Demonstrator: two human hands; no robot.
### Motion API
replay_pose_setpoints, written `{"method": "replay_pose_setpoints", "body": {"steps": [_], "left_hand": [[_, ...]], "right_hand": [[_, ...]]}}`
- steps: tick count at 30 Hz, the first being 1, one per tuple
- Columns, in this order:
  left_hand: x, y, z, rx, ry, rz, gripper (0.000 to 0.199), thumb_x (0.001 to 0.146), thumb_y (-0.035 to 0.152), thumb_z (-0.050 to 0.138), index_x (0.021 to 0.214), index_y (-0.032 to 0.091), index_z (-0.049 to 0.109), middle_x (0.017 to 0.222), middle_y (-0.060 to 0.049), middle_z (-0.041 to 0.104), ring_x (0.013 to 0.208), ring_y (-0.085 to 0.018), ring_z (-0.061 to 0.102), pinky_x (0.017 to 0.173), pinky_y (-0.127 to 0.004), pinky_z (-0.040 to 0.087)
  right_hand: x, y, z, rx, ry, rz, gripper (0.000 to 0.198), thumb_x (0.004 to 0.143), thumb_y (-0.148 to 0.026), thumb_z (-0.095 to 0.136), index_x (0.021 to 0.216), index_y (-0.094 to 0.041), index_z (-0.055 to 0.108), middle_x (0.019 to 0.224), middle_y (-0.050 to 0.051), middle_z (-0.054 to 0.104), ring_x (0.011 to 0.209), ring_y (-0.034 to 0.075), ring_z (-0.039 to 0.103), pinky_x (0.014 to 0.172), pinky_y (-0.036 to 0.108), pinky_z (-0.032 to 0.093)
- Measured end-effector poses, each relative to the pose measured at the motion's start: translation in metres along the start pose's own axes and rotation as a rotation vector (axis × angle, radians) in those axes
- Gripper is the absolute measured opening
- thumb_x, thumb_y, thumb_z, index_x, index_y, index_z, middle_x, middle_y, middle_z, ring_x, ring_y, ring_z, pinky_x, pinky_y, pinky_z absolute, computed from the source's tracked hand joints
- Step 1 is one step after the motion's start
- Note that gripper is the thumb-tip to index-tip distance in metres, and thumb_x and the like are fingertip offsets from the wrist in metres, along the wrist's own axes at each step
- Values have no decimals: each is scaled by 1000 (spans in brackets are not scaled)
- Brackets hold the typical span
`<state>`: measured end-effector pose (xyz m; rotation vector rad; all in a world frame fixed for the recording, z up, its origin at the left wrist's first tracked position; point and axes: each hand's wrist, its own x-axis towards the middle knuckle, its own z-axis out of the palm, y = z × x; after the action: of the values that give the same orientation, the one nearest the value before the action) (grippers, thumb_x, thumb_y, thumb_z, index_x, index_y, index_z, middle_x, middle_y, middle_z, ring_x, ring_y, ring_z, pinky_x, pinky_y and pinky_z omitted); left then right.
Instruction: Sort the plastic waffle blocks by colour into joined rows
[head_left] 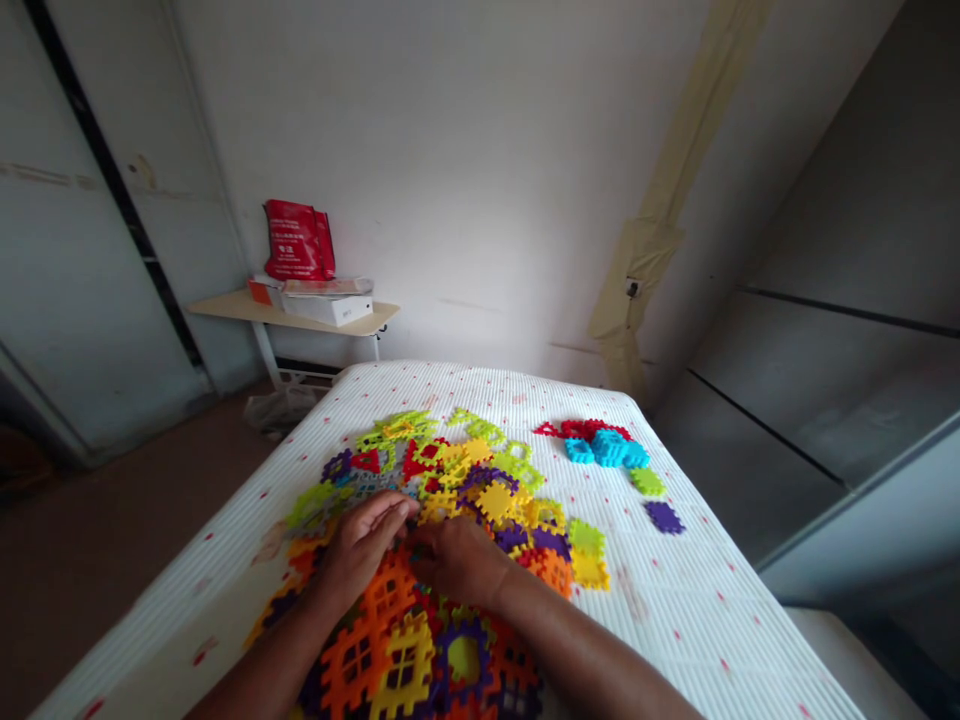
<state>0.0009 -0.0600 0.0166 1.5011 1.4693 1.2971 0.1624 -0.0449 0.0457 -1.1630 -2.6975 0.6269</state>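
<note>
My left hand (369, 540) is over the middle of a heap of plastic interlocking tiles, its thumb and fingers drawn together. Whatever it may hold is too small to make out. Close beside it, my right hand (463, 562) reaches down into the heap with curled fingers; their tips are hidden among the pieces. Below the hands lie an orange window tile (356, 660), a yellow window tile (405, 665) and a purple frame tile (484, 655). A solid yellow tile (496, 502) lies just beyond my right hand.
The heap rests on a white ribbed bedspread (675, 620). To the right are blue tiles (609, 448), red pieces (592, 428), a green tile (647, 482) and a purple tile (664, 517). A small table (232, 305) by the wall bears a red bag (296, 240) and a white box (337, 308).
</note>
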Motion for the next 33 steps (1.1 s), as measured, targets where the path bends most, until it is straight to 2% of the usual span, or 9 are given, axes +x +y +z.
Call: {"method": "replay_pose_setpoints", "body": {"steps": [6, 12, 17, 19, 22, 25, 31, 33], "left_hand": [[0, -1, 0, 8, -17, 20, 32, 78, 44, 50, 82, 18, 67, 61, 0, 62, 55, -14, 56, 52, -24, 45], [0, -2, -1, 13, -43, 45, 29, 78, 42, 51, 83, 20, 68, 68, 0, 65, 63, -16, 59, 61, -26, 49], [3, -3, 0, -4, -42, 51, 27, 78, 42, 51, 80, 21, 68, 81, -2, 68, 82, -18, 62, 77, -27, 49], [2, -4, 1, -15, -48, 40, 26, 78, 42, 52, 81, 21, 68, 85, -2, 69, 85, -19, 62, 79, -26, 48], [0, -6, 2, -33, -68, 6, 27, 78, 42, 52, 85, 21, 66, 78, -1, 68, 75, -17, 63, 69, -25, 50], [-1, -7, 3, -59, -89, -23, 30, 78, 43, 51, 91, 19, 64, 76, -2, 68, 66, -16, 63, 61, -25, 50], [-1, -7, 6, -95, -160, -1, 35, 72, 33, 59, 103, 18, 57, 86, -4, 69, 80, -19, 65, 71, -28, 51], [-1, -7, 7, -88, -173, 14, 32, 71, 30, 59, 101, 19, 55, 82, -3, 69, 75, -18, 64, 68, -27, 51]], "right_hand": [[2, 4, 8, 141, 13, 46, 11, 72, -19, 54, 78, -19, 64, 65, -2, 58, 56, 10, 46, 49, 20, 28], [9, 17, 25, 594, 84, 82, 8, 64, -13, 60, 70, -18, 60, 59, -6, 50, 53, 7, 44, 48, 17, 31], [9, 24, 10, 920, 62, 140, 6, 65, -12, 58, 67, -17, 57, 52, -7, 49, 45, 6, 43, 45, 17, 33], [7, 28, -1, 967, 96, 173, 6, 65, -13, 59, 69, -18, 57, 50, -7, 49, 43, 6, 42, 43, 18, 33], [4, 36, -11, 1005, 177, 204, 10, 64, -21, 65, 69, -18, 56, 51, -7, 49, 41, 6, 41, 42, 19, 33], [5, 42, -12, 1032, 243, 173, 21, 62, -32, 70, 68, -18, 55, 53, -7, 49, 43, 6, 40, 43, 19, 33], [9, 46, -2, 1086, 333, 93, 30, 61, -40, 72, 73, -18, 55, 59, -6, 49, 49, 6, 40, 46, 19, 33], [9, 44, -1, 1114, 343, 72, 29, 61, -39, 72, 73, -18, 55, 59, -6, 48, 49, 6, 40, 48, 19, 33]]}}
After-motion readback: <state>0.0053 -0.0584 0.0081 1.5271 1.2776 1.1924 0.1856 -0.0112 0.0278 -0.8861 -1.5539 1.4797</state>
